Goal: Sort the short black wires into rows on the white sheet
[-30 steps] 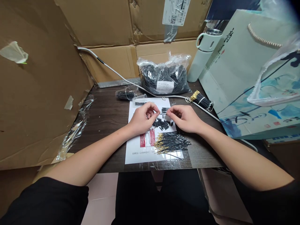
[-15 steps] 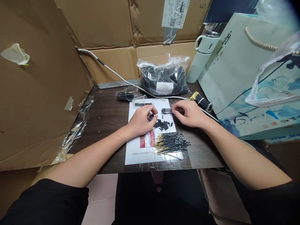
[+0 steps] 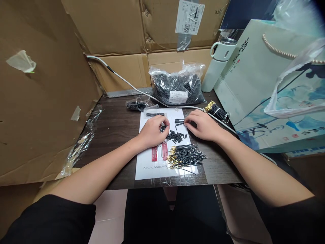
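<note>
A white paper sheet (image 3: 148, 162) lies on the dark wooden table (image 3: 116, 128). My left hand (image 3: 152, 131) rests on the sheet, fingers curled in a pinch over small black tube pieces (image 3: 175, 136). What it pinches is too small to name. My right hand (image 3: 201, 125) lies to the right, its fingertips pinched at a short row of black pieces (image 3: 179, 121) near the sheet's top. A loose pile of black wires with gold tips (image 3: 186, 156) lies just in front of both hands.
A plastic bag of black parts (image 3: 177, 88) stands at the back, with a white cable (image 3: 122, 78) running past it. A pale flask (image 3: 218, 64) and a printed gift bag (image 3: 266, 88) stand at the right. A tied wire bundle (image 3: 217, 111) and cardboard boxes (image 3: 45, 101) surround the table.
My right hand moved from the pile of short tubes up and right to the sheet's top, then settled at the row of black pieces. My left hand lowered slightly.
</note>
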Motion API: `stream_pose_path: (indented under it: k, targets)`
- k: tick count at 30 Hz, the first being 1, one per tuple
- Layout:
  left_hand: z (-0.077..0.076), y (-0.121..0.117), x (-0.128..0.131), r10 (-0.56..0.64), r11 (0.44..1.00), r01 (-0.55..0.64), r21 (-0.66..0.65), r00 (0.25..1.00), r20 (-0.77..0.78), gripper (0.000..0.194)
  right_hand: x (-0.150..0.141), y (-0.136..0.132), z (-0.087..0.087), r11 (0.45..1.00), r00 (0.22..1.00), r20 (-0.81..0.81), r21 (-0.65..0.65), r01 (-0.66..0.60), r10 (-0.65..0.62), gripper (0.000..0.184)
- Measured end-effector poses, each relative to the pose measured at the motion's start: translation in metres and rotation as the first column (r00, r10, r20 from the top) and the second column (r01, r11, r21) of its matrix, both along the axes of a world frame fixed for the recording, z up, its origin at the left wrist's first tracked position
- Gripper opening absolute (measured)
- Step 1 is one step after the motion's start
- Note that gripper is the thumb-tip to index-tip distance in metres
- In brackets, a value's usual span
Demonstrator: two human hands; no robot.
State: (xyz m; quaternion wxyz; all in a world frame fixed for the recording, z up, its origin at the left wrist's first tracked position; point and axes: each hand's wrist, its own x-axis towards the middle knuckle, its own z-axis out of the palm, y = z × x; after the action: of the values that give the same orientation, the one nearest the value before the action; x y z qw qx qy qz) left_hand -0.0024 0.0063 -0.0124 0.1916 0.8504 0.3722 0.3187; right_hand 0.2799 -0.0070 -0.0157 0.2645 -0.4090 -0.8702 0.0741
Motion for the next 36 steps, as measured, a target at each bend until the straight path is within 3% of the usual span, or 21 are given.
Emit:
stream_pose_path:
  k: [16,21,25,36]
  targets:
    - [-0.002,0.001,-0.001,-0.011,1.0,0.011,0.004,1.0,0.018,0.004,-0.001,-0.001,0.004,0.999,0.997,-0.08,-0.035,0.006,-0.009,0.013]
    - [-0.001,-0.001,0.0,-0.043,0.999,0.044,-0.009,0.998,0.05,0.022,-0.011,-0.011,0.01,0.997,0.984,-0.172,-0.052,-0.053,0.043,0.011]
    - [-0.001,-0.002,0.0,-0.097,0.995,0.098,-0.005,0.994,0.051,0.011,-0.018,-0.017,0.013,0.994,0.973,-0.224,-0.08,-0.076,0.056,0.011]
    - [-0.001,-0.001,0.0,-0.111,0.994,0.109,0.022,0.991,0.079,0.011,-0.017,-0.016,0.011,0.994,0.971,-0.23,-0.065,-0.088,0.071,0.009]
